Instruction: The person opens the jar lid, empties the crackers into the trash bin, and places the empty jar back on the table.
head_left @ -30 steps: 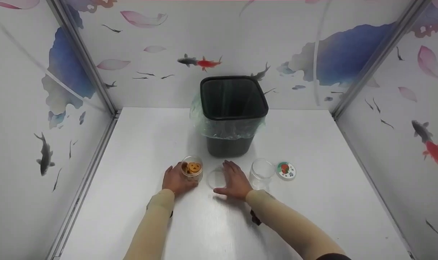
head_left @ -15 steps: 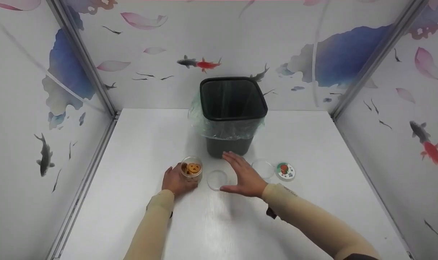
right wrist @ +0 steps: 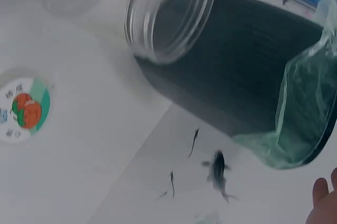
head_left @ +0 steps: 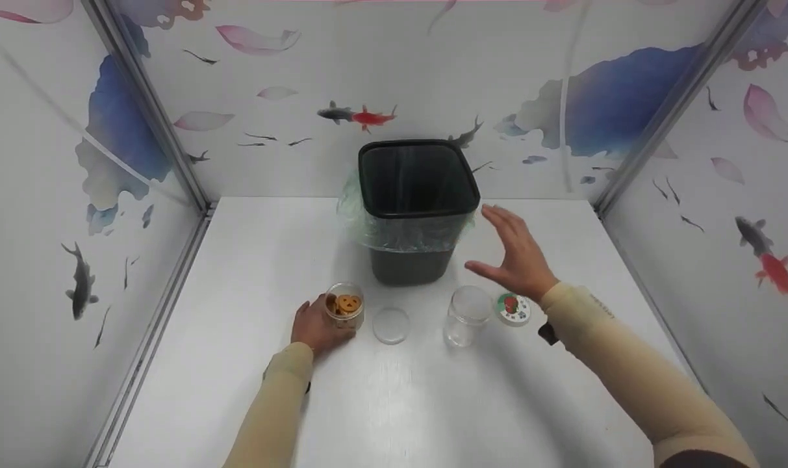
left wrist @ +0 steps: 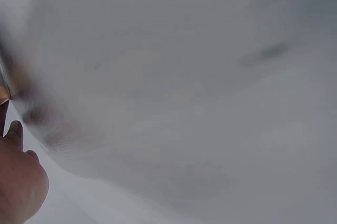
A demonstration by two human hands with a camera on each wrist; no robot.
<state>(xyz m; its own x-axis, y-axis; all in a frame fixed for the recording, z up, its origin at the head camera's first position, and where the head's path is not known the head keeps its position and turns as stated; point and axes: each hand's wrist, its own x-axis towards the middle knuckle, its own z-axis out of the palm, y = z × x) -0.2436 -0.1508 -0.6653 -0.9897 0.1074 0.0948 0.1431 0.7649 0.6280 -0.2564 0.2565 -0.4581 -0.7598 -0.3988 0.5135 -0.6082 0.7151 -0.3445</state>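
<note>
My left hand (head_left: 317,326) grips a clear jar (head_left: 348,318) of orange-brown cookies (head_left: 347,303) from its left side, on the white table. In the left wrist view that hand (left wrist: 21,182) shows only at the lower left edge. My right hand (head_left: 516,255) hangs in the air right of the bin, fingers spread and thumb apart, holding nothing. Below it stands a second clear jar (head_left: 466,318), its see-through wall and rim (right wrist: 168,24) also visible in the right wrist view. Beside that jar lies a round printed lid (head_left: 513,309). Between the two jars lies a clear disc-shaped lid (head_left: 390,325).
A black bin (head_left: 410,266) with a pale green plastic liner (head_left: 410,237) over its rim stands behind the jars. White walls (head_left: 277,156) painted with fish and petals enclose the table (head_left: 251,260) on the left, back and right.
My right hand has left the clear disc lid, passing over the second jar and moving up and right beside the bin. My left hand stays on the cookie jar.
</note>
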